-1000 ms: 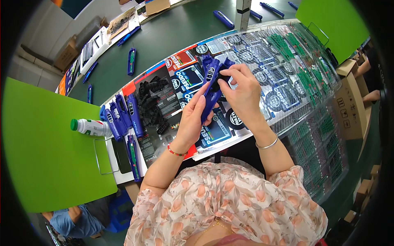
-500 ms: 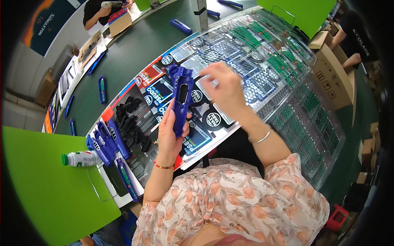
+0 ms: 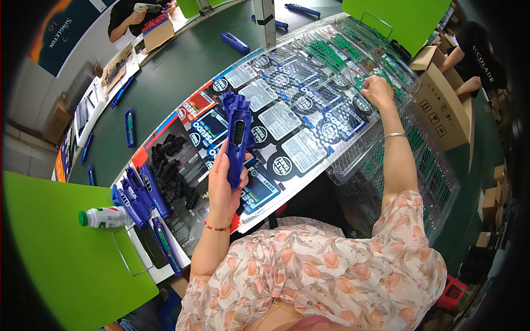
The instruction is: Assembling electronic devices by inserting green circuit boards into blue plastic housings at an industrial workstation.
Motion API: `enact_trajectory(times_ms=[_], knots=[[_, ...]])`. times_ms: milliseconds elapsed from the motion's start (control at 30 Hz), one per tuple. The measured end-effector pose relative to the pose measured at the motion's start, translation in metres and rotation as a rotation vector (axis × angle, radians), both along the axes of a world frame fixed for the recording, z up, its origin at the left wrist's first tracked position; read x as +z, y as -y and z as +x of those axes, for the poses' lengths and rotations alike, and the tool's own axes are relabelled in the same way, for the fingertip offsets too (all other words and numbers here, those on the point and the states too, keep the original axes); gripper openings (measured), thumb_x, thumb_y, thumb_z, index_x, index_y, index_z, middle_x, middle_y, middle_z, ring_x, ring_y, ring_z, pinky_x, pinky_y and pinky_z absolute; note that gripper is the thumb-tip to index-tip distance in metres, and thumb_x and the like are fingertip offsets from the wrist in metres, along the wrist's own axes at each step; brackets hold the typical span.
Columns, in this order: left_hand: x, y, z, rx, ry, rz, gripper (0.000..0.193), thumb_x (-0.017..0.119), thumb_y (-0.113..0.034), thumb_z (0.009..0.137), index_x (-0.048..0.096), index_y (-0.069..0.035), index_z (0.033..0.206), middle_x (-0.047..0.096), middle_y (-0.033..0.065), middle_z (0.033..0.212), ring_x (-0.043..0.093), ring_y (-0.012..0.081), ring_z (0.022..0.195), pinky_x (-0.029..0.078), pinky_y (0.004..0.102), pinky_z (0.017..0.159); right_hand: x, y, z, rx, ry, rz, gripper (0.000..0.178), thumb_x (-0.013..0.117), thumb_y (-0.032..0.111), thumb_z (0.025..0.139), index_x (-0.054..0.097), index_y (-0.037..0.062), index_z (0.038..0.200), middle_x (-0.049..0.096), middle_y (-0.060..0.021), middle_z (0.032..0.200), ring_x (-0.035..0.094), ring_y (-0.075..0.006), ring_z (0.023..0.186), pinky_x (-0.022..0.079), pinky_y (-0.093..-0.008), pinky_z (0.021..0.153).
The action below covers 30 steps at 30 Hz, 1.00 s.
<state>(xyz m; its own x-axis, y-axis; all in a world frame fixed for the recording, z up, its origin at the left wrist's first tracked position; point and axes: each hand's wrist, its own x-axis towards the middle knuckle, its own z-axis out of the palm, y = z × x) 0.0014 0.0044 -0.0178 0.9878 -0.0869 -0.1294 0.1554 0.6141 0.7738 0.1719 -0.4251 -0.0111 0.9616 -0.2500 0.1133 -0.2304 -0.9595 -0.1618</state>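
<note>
My left hand (image 3: 220, 185) is wrapped round the lower part of a blue plastic housing (image 3: 236, 160), which stands roughly upright over the printed sheets. An oval black section shows in its face, and its top end is wider and notched. My right hand (image 3: 379, 91) has its fingers bent together over the clear plastic tray of green circuit boards (image 3: 327, 54) at the far right. Green board edges show beside its fingertips; whether anything is pinched between them is hidden. Small black plastic parts (image 3: 169, 165) lie heaped left of my left hand.
Several blue housings (image 3: 136, 199) lie at the left, near a white bottle (image 3: 108, 217) with a green cap. A metal post (image 3: 264, 23) rises at the back. Another clear tray (image 3: 425, 160) sits at the right, with a cardboard box (image 3: 446, 110) beyond. People work nearby.
My right hand has moved from beside the housing's top, away to the right, onto the circuit board tray. My left hand still holds the housing, in nearly the same place.
</note>
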Motion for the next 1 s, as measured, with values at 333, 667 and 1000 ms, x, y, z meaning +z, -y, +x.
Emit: enact_trajectory(times_ms=[333, 667, 1000], knots=[[0.000, 0.002, -0.001, -0.013, 0.005, -0.012, 0.049, 0.043, -0.026, 0.104, 0.034, -0.007, 0.149, 0.065, 0.0157, 0.105, 0.050, 0.0093, 0.062, 0.041, 0.0217, 0.051, 0.004, -0.001, 0.001, -0.064, 0.114, 0.082, 0.019, 0.067, 0.015, 0.073, 0.067, 0.0077, 0.090, 0.070, -0.0151, 0.096, 0.067, -0.0324, 0.092, 0.053, -0.0430, 0.078], [-0.001, -0.004, 0.001, -0.046, -0.041, -0.113, 0.052, 0.041, -0.030, 0.105, 0.028, -0.011, 0.152, 0.063, 0.0176, 0.108, 0.050, 0.0131, 0.065, 0.041, 0.0250, 0.054, 0.076, -0.068, -0.032, 0.250, 0.513, 0.818, 0.015, 0.072, 0.013, 0.084, 0.067, 0.0015, 0.093, 0.068, -0.0035, 0.074, 0.065, -0.0097, 0.067, 0.048, -0.0229, 0.054], [0.005, -0.006, -0.002, -0.031, -0.077, -0.226, 0.051, 0.042, -0.020, 0.103, 0.030, -0.013, 0.152, 0.062, 0.0168, 0.117, 0.059, 0.0148, 0.084, 0.051, 0.0285, 0.076, 0.063, -0.249, -0.115, 0.576, 0.188, 1.487, 0.035, 0.067, 0.006, 0.089, 0.061, 0.0015, 0.123, 0.073, -0.0055, 0.090, 0.062, -0.0032, 0.072, 0.045, -0.0167, 0.055]])
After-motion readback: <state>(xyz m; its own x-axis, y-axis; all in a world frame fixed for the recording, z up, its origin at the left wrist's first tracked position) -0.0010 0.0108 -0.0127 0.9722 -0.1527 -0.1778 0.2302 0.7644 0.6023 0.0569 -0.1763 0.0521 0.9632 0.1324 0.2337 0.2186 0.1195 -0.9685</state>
